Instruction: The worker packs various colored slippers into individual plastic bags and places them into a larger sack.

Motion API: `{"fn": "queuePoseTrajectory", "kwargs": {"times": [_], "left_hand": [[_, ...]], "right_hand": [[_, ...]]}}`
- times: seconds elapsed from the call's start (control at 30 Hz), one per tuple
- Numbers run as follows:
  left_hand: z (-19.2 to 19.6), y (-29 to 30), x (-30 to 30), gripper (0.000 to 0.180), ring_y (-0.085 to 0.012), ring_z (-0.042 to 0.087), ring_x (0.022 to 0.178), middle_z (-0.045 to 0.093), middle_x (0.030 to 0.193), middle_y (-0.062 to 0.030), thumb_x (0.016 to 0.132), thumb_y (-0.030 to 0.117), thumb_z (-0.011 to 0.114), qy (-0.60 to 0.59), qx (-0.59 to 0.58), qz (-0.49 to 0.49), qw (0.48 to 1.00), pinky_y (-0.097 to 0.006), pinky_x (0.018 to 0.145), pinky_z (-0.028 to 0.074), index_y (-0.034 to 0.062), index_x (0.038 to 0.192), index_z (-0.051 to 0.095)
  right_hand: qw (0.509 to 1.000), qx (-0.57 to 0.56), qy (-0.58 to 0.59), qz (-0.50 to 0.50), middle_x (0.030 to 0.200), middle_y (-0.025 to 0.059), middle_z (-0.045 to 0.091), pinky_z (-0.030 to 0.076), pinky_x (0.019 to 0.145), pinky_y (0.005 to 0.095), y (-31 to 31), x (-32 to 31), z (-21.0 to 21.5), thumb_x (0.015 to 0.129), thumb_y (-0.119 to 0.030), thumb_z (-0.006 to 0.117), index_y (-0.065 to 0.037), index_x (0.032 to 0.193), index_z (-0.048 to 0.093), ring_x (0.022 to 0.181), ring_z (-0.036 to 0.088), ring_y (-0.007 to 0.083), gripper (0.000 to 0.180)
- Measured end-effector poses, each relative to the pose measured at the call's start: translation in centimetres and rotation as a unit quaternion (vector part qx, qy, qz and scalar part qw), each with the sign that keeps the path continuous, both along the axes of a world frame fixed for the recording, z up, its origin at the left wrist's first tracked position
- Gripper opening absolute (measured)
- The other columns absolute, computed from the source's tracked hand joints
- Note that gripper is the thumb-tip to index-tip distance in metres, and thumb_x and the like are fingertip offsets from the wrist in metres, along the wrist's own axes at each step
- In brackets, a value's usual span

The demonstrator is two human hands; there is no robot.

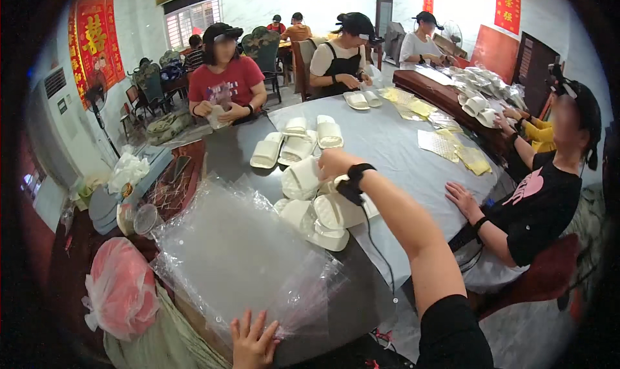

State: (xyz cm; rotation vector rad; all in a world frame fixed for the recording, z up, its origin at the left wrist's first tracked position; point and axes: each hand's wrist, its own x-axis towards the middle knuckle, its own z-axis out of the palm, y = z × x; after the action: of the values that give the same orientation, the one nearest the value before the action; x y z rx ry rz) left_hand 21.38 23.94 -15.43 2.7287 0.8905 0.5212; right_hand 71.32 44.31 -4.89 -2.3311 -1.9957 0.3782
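My left hand [254,342] lies at the near edge of a stack of clear plastic bags [239,240], its fingers spread and touching the plastic. Stretched out across the table, my right hand [337,165] has a black band at the wrist. Its fingers curl down onto a white slipper [301,179] in the middle pile; the fingertips are partly hidden. Below that hand more white slippers [307,221] lie heaped. Several other slippers [266,150] stand just beyond, toward the far side of the table.
Yellow and white sheets [445,146] lie on the pale cloth [381,133] at right. Co-workers sit around; one person's hand [464,200] rests on the cloth. A red bundle in plastic [123,288] and a clutter-covered side surface are at left. A black cable [381,253] hangs from my right wrist.
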Motion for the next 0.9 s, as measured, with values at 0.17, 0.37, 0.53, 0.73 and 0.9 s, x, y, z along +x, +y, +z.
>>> {"fn": "queuePoseTrajectory", "kwargs": {"times": [0.17, 0.37, 0.53, 0.73, 0.9], "left_hand": [[0.7, -0.1, 0.1, 0.047, -0.0411, 0.035, 0.145, 0.046, 0.156, -0.0116, 0.092, 0.019, 0.068, -0.003, 0.002, 0.000, 1.000, -0.061, 0.114, 0.028, 0.0134, 0.138, 0.061], [0.5, 0.0, 0.4, 0.045, -0.0423, 0.035, 0.145, 0.046, 0.155, -0.0131, 0.094, 0.021, 0.066, 0.010, -0.008, -0.010, 1.000, -0.062, 0.115, 0.027, 0.0136, 0.138, 0.060], [0.3, 0.2, 0.6, 0.045, -0.0451, 0.038, 0.142, 0.047, 0.154, -0.0144, 0.097, 0.022, 0.064, 0.018, 0.001, 0.006, 1.000, -0.061, 0.115, 0.027, 0.0135, 0.140, 0.059], [-0.7, 0.7, 0.6, 0.045, -0.0410, 0.042, 0.140, 0.054, 0.148, -0.0110, 0.085, 0.023, 0.075, 0.007, 0.018, -0.002, 1.000, -0.063, 0.113, 0.028, 0.0191, 0.130, 0.067], [-0.3, 0.5, 0.2, 0.044, -0.0415, 0.042, 0.140, 0.053, 0.148, -0.0119, 0.087, 0.021, 0.073, 0.009, 0.035, -0.002, 0.999, -0.062, 0.114, 0.027, 0.0174, 0.130, 0.066]], "right_hand": [[0.997, -0.017, -0.043, -0.068, 0.132, 0.0177, 0.063, 0.035, 0.099, 0.0667, -0.9, -3.6, 1.2, 0.069, -0.036, 0.085, -0.008, 0.118, 0.072, 0.124, 0.059, 0.0392, 0.058], [0.996, 0.008, 0.074, -0.055, 0.108, 0.0145, 0.073, 0.040, 0.097, 0.0626, 1.4, -0.1, -1.3, 0.062, -0.032, 0.087, -0.008, 0.100, 0.078, 0.100, 0.069, 0.0362, 0.046], [0.967, 0.204, 0.131, -0.073, 0.085, 0.0161, 0.075, 0.057, 0.073, 0.0408, -0.1, 2.6, -1.7, 0.064, -0.024, 0.080, -0.003, 0.086, 0.078, 0.079, 0.072, 0.0323, 0.031], [0.892, 0.298, 0.290, -0.176, 0.069, 0.0067, 0.068, 0.049, 0.055, 0.0293, -7.5, 4.6, 2.8, 0.077, -0.022, 0.082, 0.003, 0.077, 0.072, 0.059, 0.061, 0.0140, 0.027], [0.786, 0.251, 0.515, -0.231, 0.074, 0.0049, 0.065, 0.049, 0.056, 0.0268, -16.4, 3.6, 2.5, 0.082, -0.016, 0.083, 0.001, 0.084, 0.068, 0.061, 0.060, 0.0122, 0.022]]}}
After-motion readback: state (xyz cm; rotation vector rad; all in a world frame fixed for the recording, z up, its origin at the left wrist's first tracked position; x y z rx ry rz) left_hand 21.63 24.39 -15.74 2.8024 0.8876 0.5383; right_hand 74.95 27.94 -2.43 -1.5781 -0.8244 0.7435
